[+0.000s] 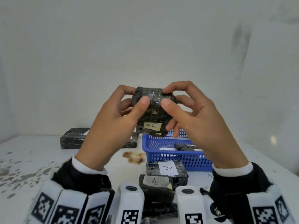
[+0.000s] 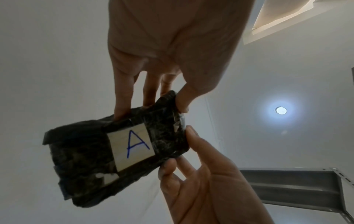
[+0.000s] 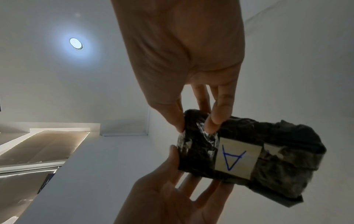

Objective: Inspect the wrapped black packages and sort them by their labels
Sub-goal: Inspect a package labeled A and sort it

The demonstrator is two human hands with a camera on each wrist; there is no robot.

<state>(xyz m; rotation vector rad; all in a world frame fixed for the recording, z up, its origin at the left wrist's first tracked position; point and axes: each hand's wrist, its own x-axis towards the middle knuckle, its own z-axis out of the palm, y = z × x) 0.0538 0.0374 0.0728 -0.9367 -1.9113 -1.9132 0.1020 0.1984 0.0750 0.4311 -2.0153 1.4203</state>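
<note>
Clearly the wrapped black package (image 1: 151,110) under inspection is raised off the tabletop, held between both hands in front of the person, with its paper label (image 1: 152,126) marked "A" turned toward the wrist cameras. The left hand (image 1: 113,120) pinches the package's left end, thumb on the near face and fingers behind; the right hand (image 1: 192,117) pinches the right end the same way, so both are clamped on the same package. Reading the label looks done for this one; placing it is not yet done.

Just below and beyond the right hand sits a blue mesh basket (image 1: 191,160) holding at least one black package (image 1: 186,147) and a white label (image 1: 167,149) whose letter I cannot read. Beneath the hands, close to the wrists, lie a package labelled "B" (image 1: 167,168) and a package labelled "A" (image 1: 155,183), touching each other and seemingly still unsorted, with more dark wrapping under them. Beyond the left hand, a flat black package (image 1: 72,138) rests on the tabletop (image 1: 32,159), another partly hidden behind that hand. Judging from this, the sorting is midway: some packages are binned, several remain.
</note>
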